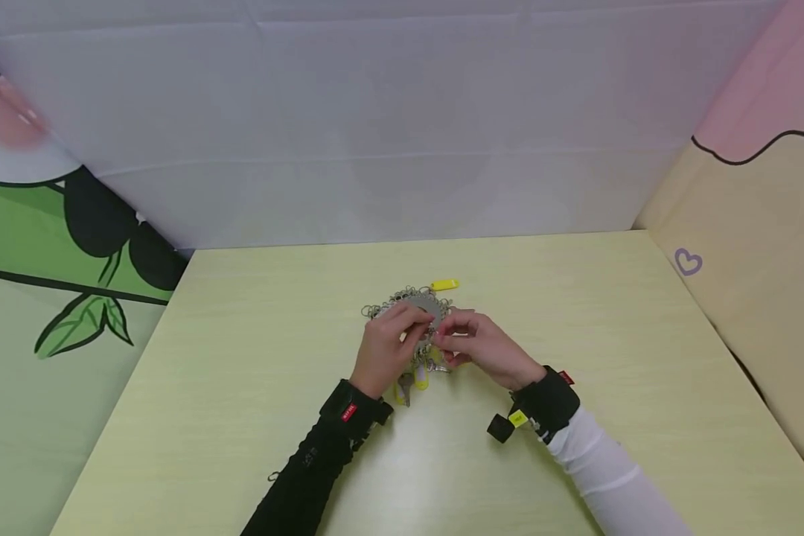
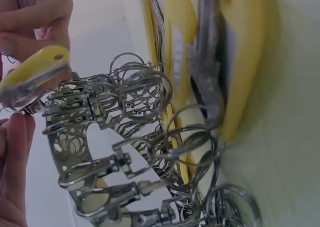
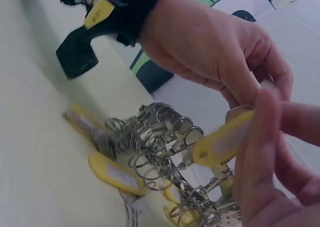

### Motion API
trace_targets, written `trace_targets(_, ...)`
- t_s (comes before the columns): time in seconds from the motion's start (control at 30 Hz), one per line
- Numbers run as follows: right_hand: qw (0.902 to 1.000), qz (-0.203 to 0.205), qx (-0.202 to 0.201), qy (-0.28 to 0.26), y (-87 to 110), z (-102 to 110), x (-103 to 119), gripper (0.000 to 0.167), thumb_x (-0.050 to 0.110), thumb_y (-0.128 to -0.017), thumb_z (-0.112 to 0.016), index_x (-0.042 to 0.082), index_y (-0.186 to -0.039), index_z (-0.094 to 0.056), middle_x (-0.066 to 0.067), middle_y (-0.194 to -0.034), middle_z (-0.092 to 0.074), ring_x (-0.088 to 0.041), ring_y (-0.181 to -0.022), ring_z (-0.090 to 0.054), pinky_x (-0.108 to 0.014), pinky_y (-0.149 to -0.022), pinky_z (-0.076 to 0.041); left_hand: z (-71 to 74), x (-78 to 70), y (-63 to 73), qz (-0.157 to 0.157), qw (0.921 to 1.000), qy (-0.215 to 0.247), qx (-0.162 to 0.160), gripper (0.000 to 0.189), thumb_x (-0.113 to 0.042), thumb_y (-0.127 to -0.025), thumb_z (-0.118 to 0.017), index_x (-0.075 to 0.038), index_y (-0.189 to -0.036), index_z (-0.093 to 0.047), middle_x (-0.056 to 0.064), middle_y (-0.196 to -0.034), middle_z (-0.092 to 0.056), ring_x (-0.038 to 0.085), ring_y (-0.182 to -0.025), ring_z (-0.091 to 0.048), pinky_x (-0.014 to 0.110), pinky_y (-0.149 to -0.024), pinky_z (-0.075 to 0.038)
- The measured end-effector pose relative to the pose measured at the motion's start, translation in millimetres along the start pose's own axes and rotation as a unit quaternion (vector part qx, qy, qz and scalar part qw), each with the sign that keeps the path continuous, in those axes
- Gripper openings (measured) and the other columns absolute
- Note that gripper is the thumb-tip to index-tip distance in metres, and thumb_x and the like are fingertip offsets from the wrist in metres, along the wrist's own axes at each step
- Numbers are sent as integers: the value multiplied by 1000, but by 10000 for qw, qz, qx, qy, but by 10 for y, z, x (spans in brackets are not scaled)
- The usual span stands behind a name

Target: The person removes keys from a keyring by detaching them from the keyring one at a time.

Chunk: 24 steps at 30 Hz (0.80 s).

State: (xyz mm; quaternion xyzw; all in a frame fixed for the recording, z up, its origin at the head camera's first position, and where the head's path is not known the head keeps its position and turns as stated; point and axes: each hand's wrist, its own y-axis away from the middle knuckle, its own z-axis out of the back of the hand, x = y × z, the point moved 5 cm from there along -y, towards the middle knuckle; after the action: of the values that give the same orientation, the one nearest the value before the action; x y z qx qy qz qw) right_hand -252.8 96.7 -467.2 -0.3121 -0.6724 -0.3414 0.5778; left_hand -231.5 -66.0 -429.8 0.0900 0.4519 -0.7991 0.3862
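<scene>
A round grey metal key ring plate [image 1: 429,301], fringed with snap clips and split rings, stands on the table between the hands. The right hand [image 1: 479,346] pinches a yellow key tag [image 3: 225,142] between thumb and fingers, its holed end pointing away from the fingertips. Close beside it, the left hand [image 1: 388,346] has thumb and fingers pinched at the plate's edge, on a small metal clip [image 2: 32,107]. Those fingertips partly hide the clip. Several other yellow tags and keys hang from the rings, among them a yellow tag [image 3: 116,174] lying on the table.
A yellow tag [image 1: 444,284] lies behind the plate, and a key [image 1: 406,387] lies in front of it. The pale wooden table [image 1: 241,335] has a white cloth wall [image 1: 402,97] behind. Printed cloths hang at both sides.
</scene>
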Motion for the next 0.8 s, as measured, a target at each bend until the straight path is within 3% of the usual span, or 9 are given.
trace_targets(0.17, 9985, 115, 378, -366, -9, -13, 3, 12, 15, -104, -64, 4, -106, -68, -2, -86, -63, -14, -74, -63, -30, -71, -61, 16, 4, -6, -28, 10000, 57, -16, 6, 2, -95, -72, -3, -97, -75, 8, -96, -72, 16, -80, -69, 25, -69, -58)
trace_targets(0.3, 9975, 268, 477, -443, -8, -25, 20, 16, 12, -104, -64, -2, -110, -69, -8, -96, -70, -15, -85, -71, -37, -80, -64, 31, 16, 0, -24, 9999, 113, -24, 7, 3, -95, -72, -2, -99, -76, 8, -95, -72, 15, -78, -69, 24, -67, -58)
trace_targets(0.57, 9974, 622, 349, 29, -3, -71, 86, 31, 7, -105, -60, -21, -119, -59, -27, -109, -70, -16, -91, -75, -55, -87, -59, 76, 21, -4, -56, 9999, 140, -53, 9, 2, -93, -74, -3, -101, -77, 8, -93, -72, 14, -76, -69, 24, -67, -58)
trace_targets(0.73, 9986, 490, 94, 179, 11, -104, 120, 25, 4, -106, -57, -17, -118, -62, -16, -107, -72, -14, -89, -75, -49, -86, -62, 87, 34, -2, -91, 9997, 232, -62, 10, 2, -92, -75, -3, -100, -77, 8, -94, -72, 14, -76, -68, 24, -66, -57)
trace_targets(0.8, 9986, 464, -31, 269, 26, -119, 144, 23, 2, -105, -57, -16, -117, -62, -17, -108, -72, -15, -89, -76, -45, -85, -63, 90, 35, 0, -133, 9997, 216, -67, 10, 3, -92, -75, -3, -100, -77, 8, -94, -72, 14, -76, -68, 24, -67, -57)
